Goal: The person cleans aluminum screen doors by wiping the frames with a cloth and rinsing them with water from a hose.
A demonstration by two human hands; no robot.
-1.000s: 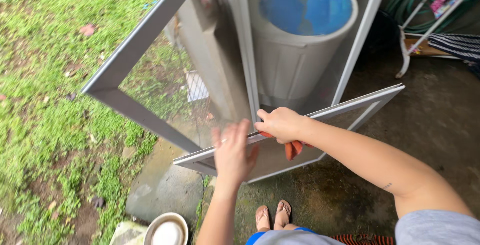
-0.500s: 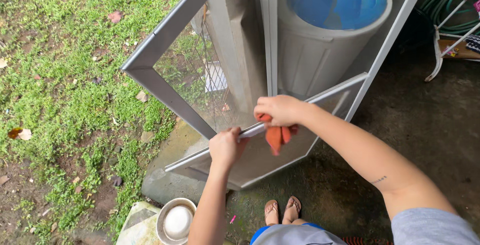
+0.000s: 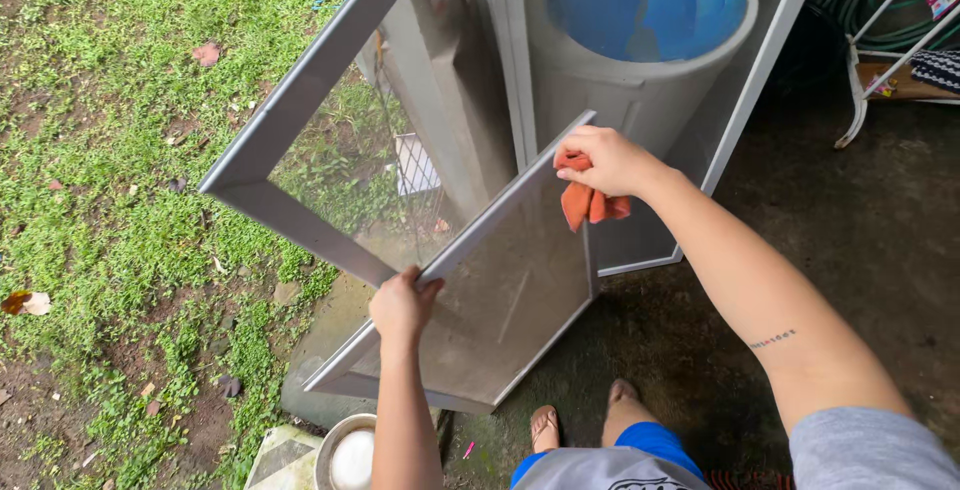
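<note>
My left hand (image 3: 401,303) grips the upper rail of a small grey framed window screen (image 3: 500,290), which stands tilted on the ground in front of me. My right hand (image 3: 607,160) holds an orange cloth (image 3: 590,200) and rests on the screen's upper right corner. Behind it, a larger grey framed screen (image 3: 300,100) leans against a concrete post (image 3: 440,80). My feet in sandals (image 3: 545,428) show below the screen.
A grey barrel holding blue water (image 3: 645,20) stands behind the screens. Grass (image 3: 110,150) lies to the left, wet concrete floor (image 3: 860,240) to the right. A metal bowl (image 3: 350,455) sits near my feet. A white rack (image 3: 885,40) and green hose are at the top right.
The small screen has been swung from lying nearly level to a steep tilt. My right hand with the cloth rose to its upper corner. My left hand slid lower along the rail.
</note>
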